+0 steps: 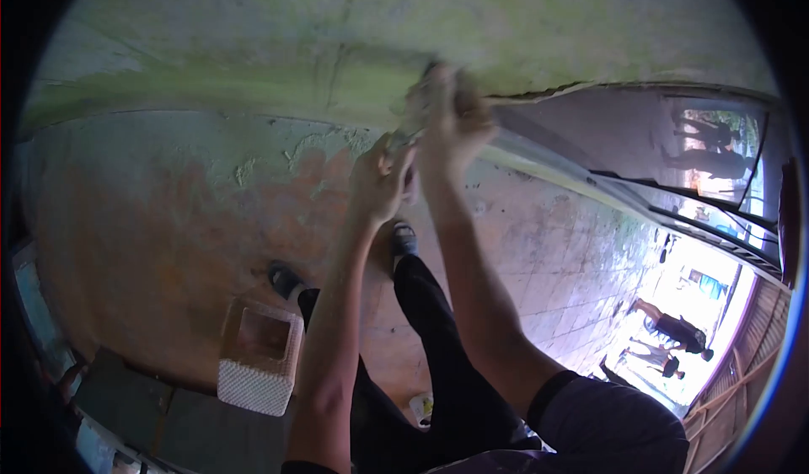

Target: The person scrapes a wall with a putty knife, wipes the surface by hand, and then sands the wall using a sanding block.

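Observation:
My left hand [377, 183] is closed, its fingers curled around something pale that I cannot make out. Just above and to its right, my right hand [455, 133] is smeared by motion. Its fingers look wrapped round an object with a dark end, whose kind the blur hides. Both hands are close together in front of the green wall [253, 61], near its lower edge. Whether the held object touches the wall cannot be told.
Pale crumbs [244, 171] lie along the wall's foot on the reddish floor [160, 230]. My sandalled feet [404, 240] stand below, near a white plastic crate [257, 385]. A dark reflective panel [607, 137] is at right. People [674, 331] stand by the bright opening.

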